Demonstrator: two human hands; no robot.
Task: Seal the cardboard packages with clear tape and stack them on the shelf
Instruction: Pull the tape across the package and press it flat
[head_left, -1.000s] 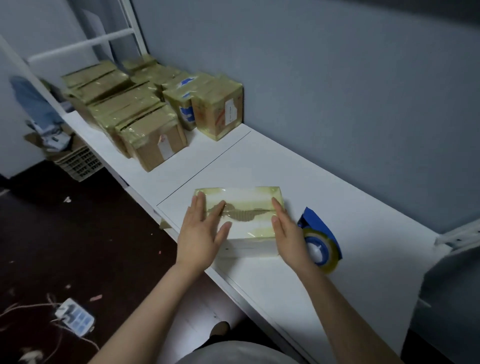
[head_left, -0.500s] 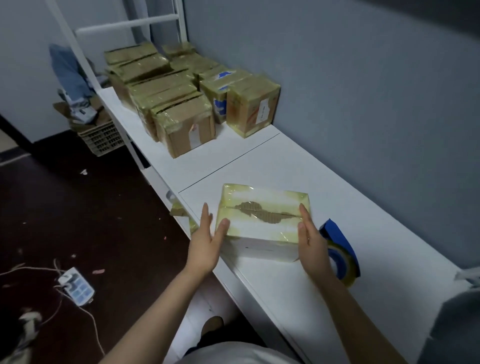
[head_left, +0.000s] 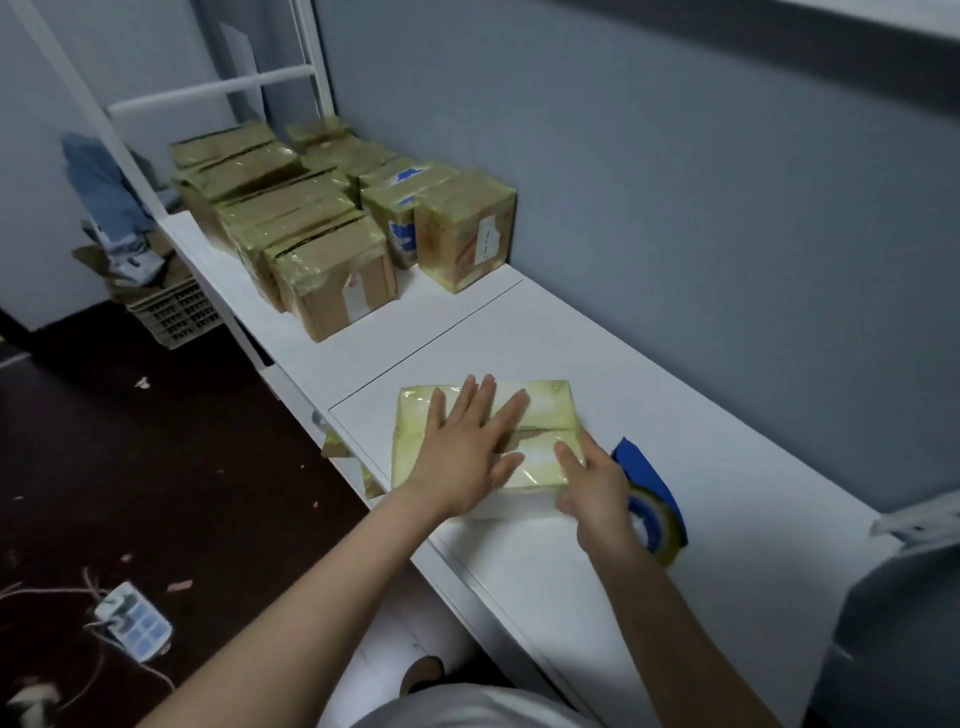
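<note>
Pressing down flat, the left hand (head_left: 462, 457) spreads straight fingers across the top of the package (head_left: 545, 410), likely smoothing tape over the seam. The right hand (head_left: 597, 488) cups the near right corner, thumb on top, steadying it on the white shelf (head_left: 597, 353). The tape dispenser (head_left: 654, 499) sits just beside, half hidden by that hand. Sealed boxes (head_left: 332, 270) wait further along. Seam mostly covered; can't judge the seal.
</note>
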